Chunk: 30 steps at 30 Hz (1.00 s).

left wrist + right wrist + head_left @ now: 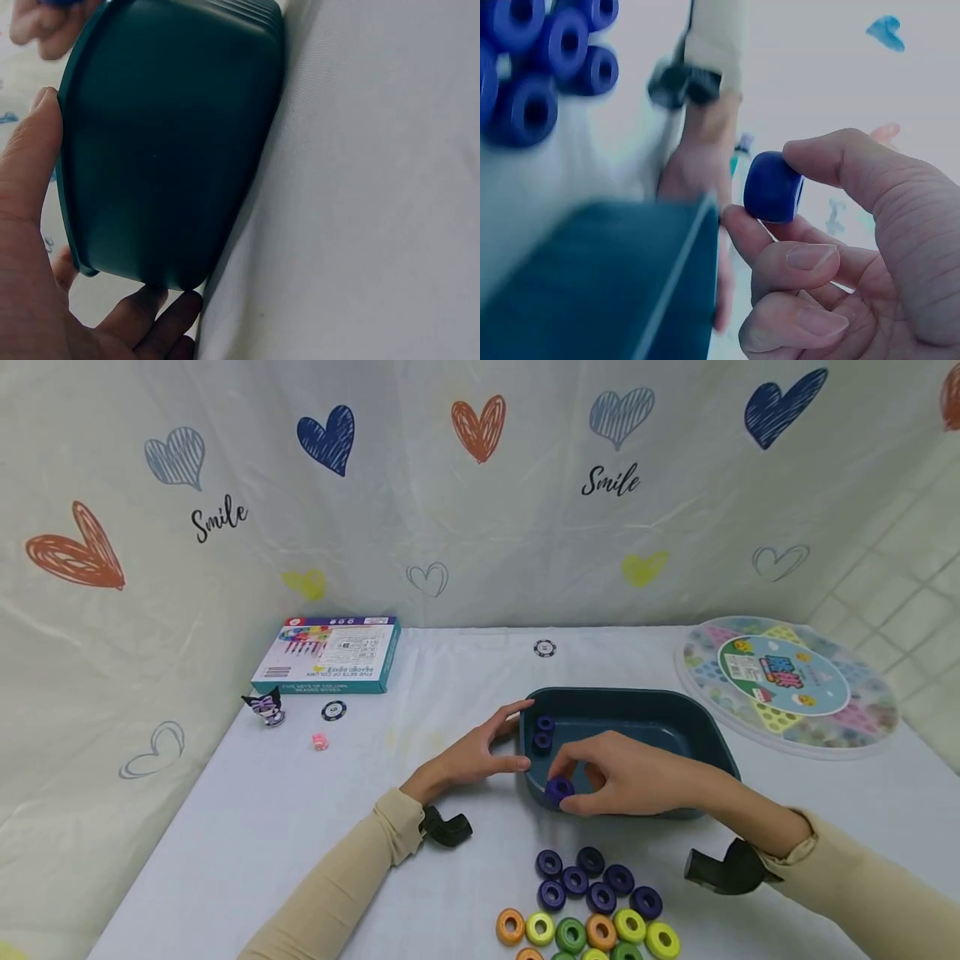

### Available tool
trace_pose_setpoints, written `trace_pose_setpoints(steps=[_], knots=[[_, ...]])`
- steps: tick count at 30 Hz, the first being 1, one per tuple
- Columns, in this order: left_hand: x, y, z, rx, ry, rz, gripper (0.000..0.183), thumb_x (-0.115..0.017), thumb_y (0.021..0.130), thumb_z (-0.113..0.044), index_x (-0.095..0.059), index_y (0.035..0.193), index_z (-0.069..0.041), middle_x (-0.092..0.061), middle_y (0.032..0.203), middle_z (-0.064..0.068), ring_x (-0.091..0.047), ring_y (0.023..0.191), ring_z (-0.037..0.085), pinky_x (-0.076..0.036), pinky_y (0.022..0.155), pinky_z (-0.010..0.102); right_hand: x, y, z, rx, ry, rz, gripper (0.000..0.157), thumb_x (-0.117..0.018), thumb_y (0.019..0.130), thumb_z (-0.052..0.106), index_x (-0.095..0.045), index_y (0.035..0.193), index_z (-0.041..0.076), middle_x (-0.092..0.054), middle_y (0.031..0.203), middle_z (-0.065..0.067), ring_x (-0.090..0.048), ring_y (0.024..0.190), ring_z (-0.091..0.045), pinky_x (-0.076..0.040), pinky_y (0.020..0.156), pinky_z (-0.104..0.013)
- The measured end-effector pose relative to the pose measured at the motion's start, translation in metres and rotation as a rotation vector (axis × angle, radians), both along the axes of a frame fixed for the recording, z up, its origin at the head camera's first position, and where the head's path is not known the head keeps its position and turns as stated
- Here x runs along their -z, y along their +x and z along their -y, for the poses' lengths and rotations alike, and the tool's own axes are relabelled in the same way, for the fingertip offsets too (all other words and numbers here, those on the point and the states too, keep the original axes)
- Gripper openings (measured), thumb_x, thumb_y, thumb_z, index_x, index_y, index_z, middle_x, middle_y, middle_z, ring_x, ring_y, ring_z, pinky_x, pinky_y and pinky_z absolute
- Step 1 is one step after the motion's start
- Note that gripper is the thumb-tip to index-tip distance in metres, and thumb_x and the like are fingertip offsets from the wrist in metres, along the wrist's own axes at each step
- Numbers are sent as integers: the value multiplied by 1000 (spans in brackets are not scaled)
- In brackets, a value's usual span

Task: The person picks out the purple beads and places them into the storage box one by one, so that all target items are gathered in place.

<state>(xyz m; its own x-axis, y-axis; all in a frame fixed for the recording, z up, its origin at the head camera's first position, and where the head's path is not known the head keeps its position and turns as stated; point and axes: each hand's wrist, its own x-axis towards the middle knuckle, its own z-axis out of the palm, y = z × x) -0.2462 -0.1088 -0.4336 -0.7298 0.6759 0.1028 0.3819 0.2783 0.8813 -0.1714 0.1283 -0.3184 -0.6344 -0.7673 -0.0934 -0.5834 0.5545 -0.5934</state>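
Two rings [542, 745] inside the tray [637, 718] appear only in head view.

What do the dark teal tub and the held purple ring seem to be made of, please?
The tub looks like smooth plastic with a soft sheen: thin, even walls, rounded corners and lipped rim. The ring has an even, lightly shiny surface, suggesting painted wood or plastic; I cannot tell which.

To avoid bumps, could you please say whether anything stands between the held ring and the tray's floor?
Nothing visible does: the purple ring appears to be over the tray; two rings inside sit farther back.
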Motion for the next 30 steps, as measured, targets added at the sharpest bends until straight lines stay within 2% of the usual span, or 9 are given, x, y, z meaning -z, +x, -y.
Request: trace_pose_setpoints(steps=[5, 11, 16, 20, 23, 30], knots=[[2, 0, 2, -13, -5, 10, 81, -62, 74, -59, -17, 140, -44, -31, 141, -8, -29, 128, 6, -21, 103, 45, 3, -24, -11, 39, 37, -12, 25, -64, 82, 40, -59, 101, 26, -48, 58, 8, -39, 45, -6, -35, 45, -22], [3, 1, 3, -18, -11, 10, 81, -62, 74, -59, -17, 140, -43, -31, 141, -7, -29, 128, 6, -21, 103, 45, 9, -51, -15, 79, 70, -15, 26, -66, 81, 36, -60, 101, 21, -58, 88, 8, -50, 59, -11, -42, 54, -25], [2, 1, 4, -20, -15, 23, 80, -63, 75, -56, -18, 139, -45, -31, 142, -6, -28, 128, 6, -21, 103, 45, 14, -70, -13, 87, 90, -12, 27, -68, 80, 32, -60, 101, 17, -58, 91, 6, -53, 76, -12, -45, 67, -28], [1, 1, 5, -21, -14, 26, 79, -63, 75, -55, -17, 139, -45, -31, 142, -5, -28, 128, 5, -22, 103, 44, 17, -83, -6, 58, 117, -37, 28, -69, 78, 28, -61, 100, 13, -59, 91, 4, -54, 82, -15, -45, 71, -30], [-5, 3, 4, -10, -7, 29, 80, -64, 76, -53, -18, 140, -42, -31, 142, -2, -28, 128, 7, -23, 103, 43, 20, -91, -1, 43, 155, -30, 28, -69, 78, 26, -61, 100, 11, -59, 93, 2, -54, 86, -17, -44, 73, -31], [-28, 15, 4, 23, -6, 35, 82, -64, 79, -48, -18, 144, -27, -29, 144, 10, -28, 130, 14, -22, 102, 47, 26, -96, 5, 14, 302, 106, 27, -69, 77, 28, -61, 97, 11, -58, 91, 1, -52, 79, -13, -45, 66, -28]])
